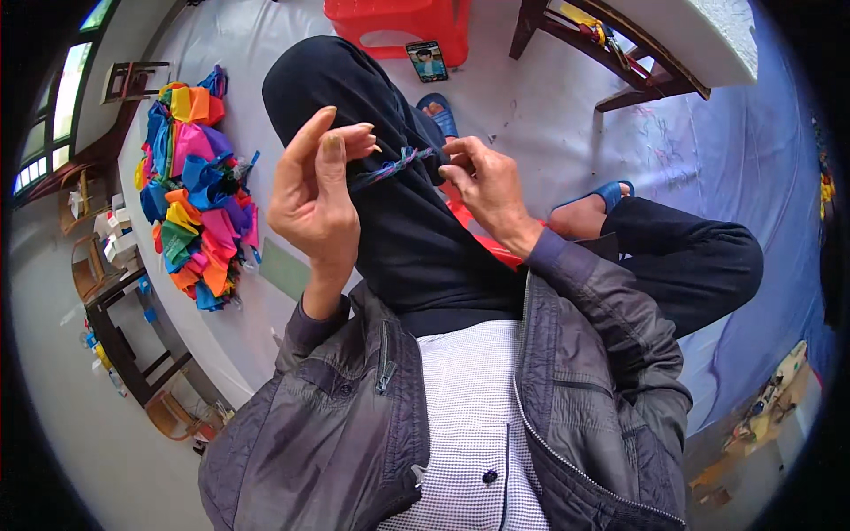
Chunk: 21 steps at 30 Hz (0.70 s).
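A thin bundle of blue, green and pink threads [394,166] lies across my raised dark-trousered thigh [390,239]. Above its left end is my left hand [317,190], with the thumb and fingers bent together. Whatever they pinch, if anything, is too small to make out. At the bundle's other end, my right hand [492,190] has its thumb and forefinger drawn close together. Those fingertips almost meet the threads, but a grip on them cannot be made out. Beneath my right wrist, part of a red plastic thing [482,232] shows between my legs.
A heap of bright cloth pieces [199,199] lies on the pale floor sheet to the left. A red plastic stool [398,26] stands ahead, with a phone [427,61] leaning by it. Right of these is a wooden-legged table [620,62]; wooden furniture [133,345] lines the left wall.
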Motion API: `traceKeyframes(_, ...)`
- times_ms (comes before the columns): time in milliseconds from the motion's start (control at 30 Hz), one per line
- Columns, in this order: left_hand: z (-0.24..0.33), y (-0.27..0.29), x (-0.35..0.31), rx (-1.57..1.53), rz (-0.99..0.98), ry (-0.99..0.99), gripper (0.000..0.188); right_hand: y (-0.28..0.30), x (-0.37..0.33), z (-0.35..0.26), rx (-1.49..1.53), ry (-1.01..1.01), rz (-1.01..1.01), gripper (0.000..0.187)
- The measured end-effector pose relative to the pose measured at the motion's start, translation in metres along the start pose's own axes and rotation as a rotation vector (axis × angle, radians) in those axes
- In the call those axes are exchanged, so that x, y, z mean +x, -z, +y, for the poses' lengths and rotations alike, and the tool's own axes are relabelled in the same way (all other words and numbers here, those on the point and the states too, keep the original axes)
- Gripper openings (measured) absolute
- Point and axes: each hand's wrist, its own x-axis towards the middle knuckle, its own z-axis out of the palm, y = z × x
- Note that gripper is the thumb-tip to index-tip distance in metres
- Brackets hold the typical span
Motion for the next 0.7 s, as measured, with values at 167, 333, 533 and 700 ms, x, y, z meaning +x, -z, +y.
traceKeyframes(167,-0.008,-0.001,-0.002,-0.022,0.009,-0.024,0.030,-0.007,0.006,-0.006,-0.006,-0.001,0.003,0.025)
traceKeyframes(333,-0.011,-0.005,-0.003,-0.039,-0.012,-0.035,0.029,-0.011,0.010,-0.003,-0.005,0.066,0.033,0.019)
traceKeyframes(533,-0.014,-0.008,-0.003,-0.024,-0.032,-0.033,0.027,0.008,0.004,-0.004,0.079,-0.052,0.028,0.010)
traceKeyframes(700,-0.014,-0.004,-0.003,0.042,-0.058,-0.031,0.026,0.035,-0.004,-0.027,0.170,-0.111,-0.024,0.006)
